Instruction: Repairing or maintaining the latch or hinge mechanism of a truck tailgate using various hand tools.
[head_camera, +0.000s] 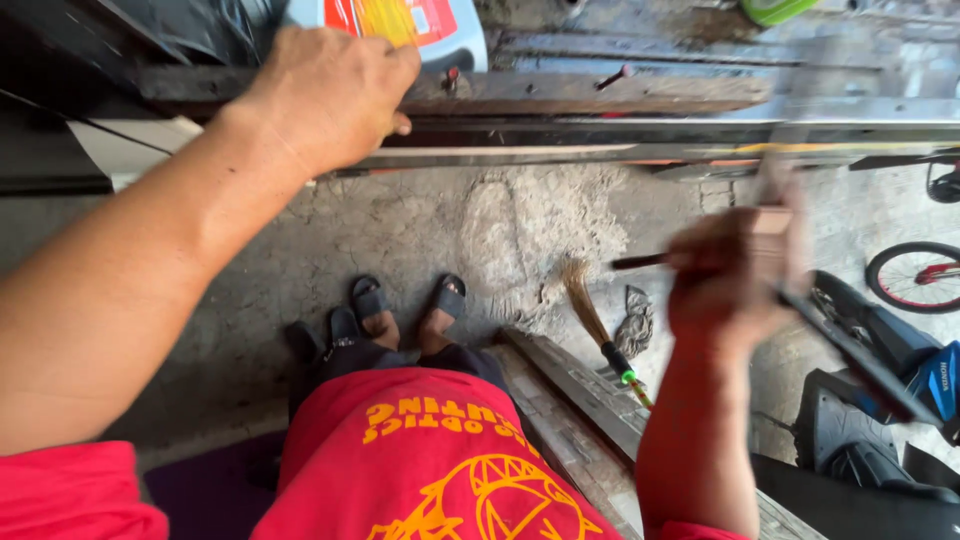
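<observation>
Two bare hands work at a long metal rail (600, 140) that runs level from left to right along the edge of a table (600, 95), straight ahead of a person standing in sandals on a concrete floor (450, 230). The left hand (330, 95) rests on top of the rail's near-left stretch, fingers curled down over its edge in a closed grip that presses it in place. The right hand (735, 275), blurred, hangs below and to the right of the rail, apart from it, its grip closed around a thin dark-handled tool (640, 262) whose shaft points left; what kind of tool cannot be told. The rail lies up and ahead of that hand, its long axis crossing the tool's reach. A small broom (600, 330) lies on the floor beside wooden planks (580, 400).
</observation>
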